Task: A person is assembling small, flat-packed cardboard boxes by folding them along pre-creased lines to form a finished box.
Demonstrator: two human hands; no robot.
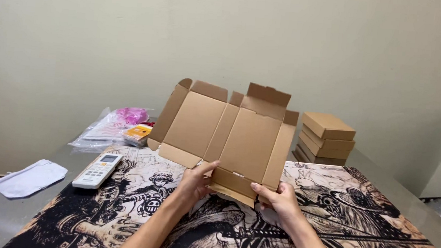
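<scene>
A: Where do we put the flat cardboard box blank [227,132]?
B: Held upright over the printed desk mat [361,216], its lower flap between both hands, the rest fanning up above them.
A: Material?
B: Plain brown corrugated board, creased panels, notched tabs along top, matte.
A: Left hand [194,183]?
B: We see it pinching the bottom flap's left end, thumb in front, fingers curled behind.
A: Right hand [277,198]?
B: Gripping the flap's right end, fingers bent, partly closed.
A: Around it?
B: Stack of folded boxes [326,138] behind right, white remote [97,170] left.
</scene>
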